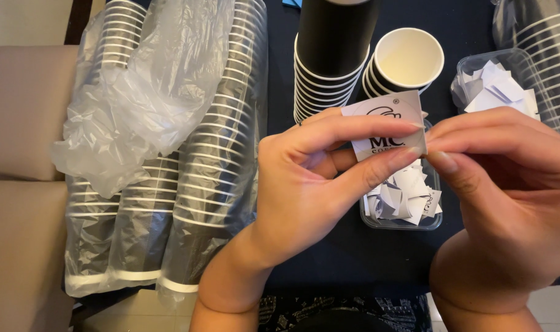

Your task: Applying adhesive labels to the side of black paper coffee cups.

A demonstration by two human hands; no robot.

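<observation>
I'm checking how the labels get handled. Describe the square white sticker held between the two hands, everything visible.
The sticker is a small square of white paper or film with dark printed artwork and lettering, partly hidden by fingers. It is held up, slightly tilted, above a clear plastic tray of white paper scraps. The left hand pinches it between thumb and forefinger; the right hand pinches its right edge, where a corner looks to be lifting from the backing. Behind it stand stacks of black paper cups.
</observation>
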